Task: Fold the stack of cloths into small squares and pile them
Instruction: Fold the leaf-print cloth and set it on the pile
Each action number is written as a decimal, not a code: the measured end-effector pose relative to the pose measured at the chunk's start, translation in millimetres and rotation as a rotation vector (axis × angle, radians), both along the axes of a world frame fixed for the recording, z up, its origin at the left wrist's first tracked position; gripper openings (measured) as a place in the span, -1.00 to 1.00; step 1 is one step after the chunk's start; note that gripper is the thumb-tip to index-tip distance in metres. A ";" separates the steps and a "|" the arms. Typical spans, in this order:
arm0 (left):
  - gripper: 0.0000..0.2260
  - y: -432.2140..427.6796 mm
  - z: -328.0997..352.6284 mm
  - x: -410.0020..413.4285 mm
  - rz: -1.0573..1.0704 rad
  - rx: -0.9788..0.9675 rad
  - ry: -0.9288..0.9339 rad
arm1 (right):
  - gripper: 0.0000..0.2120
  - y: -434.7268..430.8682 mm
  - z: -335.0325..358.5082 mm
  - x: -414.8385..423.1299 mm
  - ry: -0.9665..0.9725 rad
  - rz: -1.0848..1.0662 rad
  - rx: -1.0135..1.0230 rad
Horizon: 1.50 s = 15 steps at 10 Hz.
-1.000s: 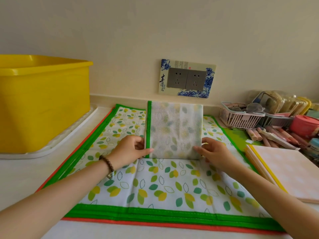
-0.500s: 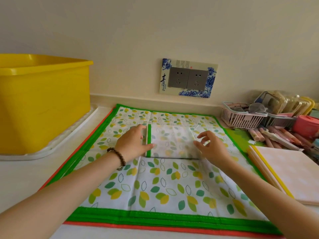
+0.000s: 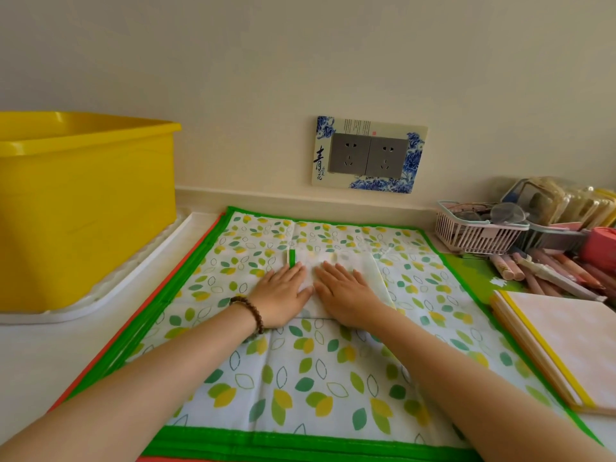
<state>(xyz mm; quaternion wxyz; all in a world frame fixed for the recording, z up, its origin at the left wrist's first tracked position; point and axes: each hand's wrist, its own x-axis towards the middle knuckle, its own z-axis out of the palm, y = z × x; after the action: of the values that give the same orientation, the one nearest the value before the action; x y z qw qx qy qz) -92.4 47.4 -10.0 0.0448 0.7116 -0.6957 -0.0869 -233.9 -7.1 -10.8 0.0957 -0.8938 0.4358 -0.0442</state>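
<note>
A small folded square of leaf-print cloth [image 3: 365,268] with a green strip on its left edge lies flat on a stack of spread leaf-print cloths [image 3: 300,371] with green and orange borders. My left hand [image 3: 283,296], a bead bracelet on its wrist, presses flat on the square's left half with straight fingers. My right hand [image 3: 345,295] presses flat on the middle of it, fingers straight and pointing away. Both palms hide much of the square.
A yellow tub [image 3: 83,201] stands on a white tray [image 3: 110,295] at the left. At the right are a pink notebook [image 3: 563,341], loose pens [image 3: 546,275] and a small basket [image 3: 476,233] of odds and ends. A wall socket [image 3: 368,155] is behind.
The half of the cloth that stood upright a second ago has come down flat. Both hands moved from its side edges onto its top and now press it down.
</note>
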 end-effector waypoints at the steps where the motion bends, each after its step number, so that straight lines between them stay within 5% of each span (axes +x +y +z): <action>1: -0.48 -0.9 1.0 1.5 -0.008 0.010 -0.019 | -0.48 -4.5 -0.8 -10.0 0.058 0.016 0.022; 7: -0.45 -36.5 -0.4 -0.2 0.071 -0.052 -0.003 | -0.41 -25.2 2.4 -48.8 0.098 -0.094 0.071; 11: -0.52 -41.3 -4.5 2.3 0.068 -0.042 0.064 | -0.53 -52.2 1.8 21.4 -0.005 0.044 0.003; 15: -0.51 -39.2 -3.7 2.3 0.073 -0.041 0.074 | -0.31 -62.4 1.7 -25.5 0.034 -0.090 0.007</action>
<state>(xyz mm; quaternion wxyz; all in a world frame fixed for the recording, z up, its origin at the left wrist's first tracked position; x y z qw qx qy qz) -90.0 8.1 -13.6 0.0882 0.7319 -0.6686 -0.0972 -259.5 -69.5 -9.2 0.0893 -0.8737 0.4771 -0.0318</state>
